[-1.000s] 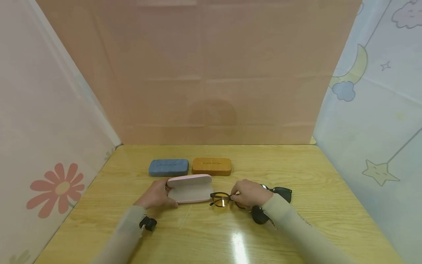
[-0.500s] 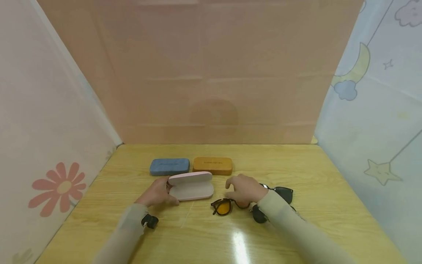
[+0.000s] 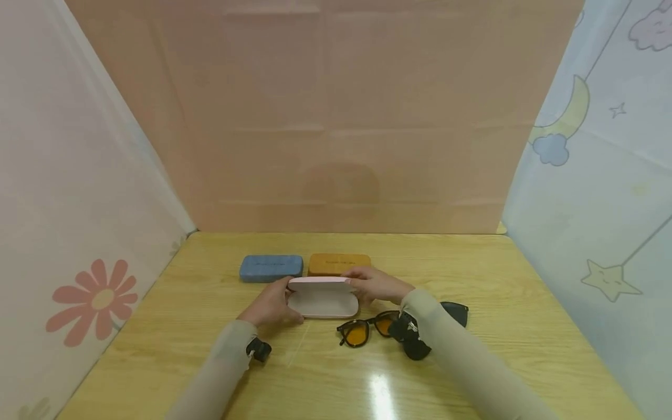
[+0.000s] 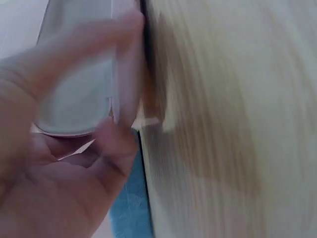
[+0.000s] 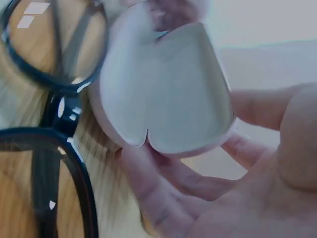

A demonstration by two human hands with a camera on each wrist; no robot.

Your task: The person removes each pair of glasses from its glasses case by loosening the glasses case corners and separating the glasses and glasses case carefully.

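A pink glasses case (image 3: pixel 322 304) with a pale lining stands open between both hands in the head view. My left hand (image 3: pixel 272 303) grips its left end, thumb in front and fingers behind. At the right end, my right hand (image 3: pixel 379 284) holds the lid and side. In the right wrist view, the fingers of the right hand (image 5: pixel 218 198) curl round the end of the case (image 5: pixel 173 99), by its hinge. Eyeglasses with black frames and orange lenses (image 3: pixel 357 334) lie on the table just in front of the right hand.
A blue glasses case (image 3: pixel 270 268) and an orange glasses case (image 3: pixel 336 263) lie behind the pink one, both shut. Dark sunglasses (image 3: pixel 455 313) rest at the right, partly hidden under the right forearm. Fabric walls enclose the wooden table (image 3: pixel 315 385).
My right hand has let go of the orange-lensed eyeglasses, which now lie nearer the table's front, and has taken hold of the case's right end. The case and left hand have shifted right.
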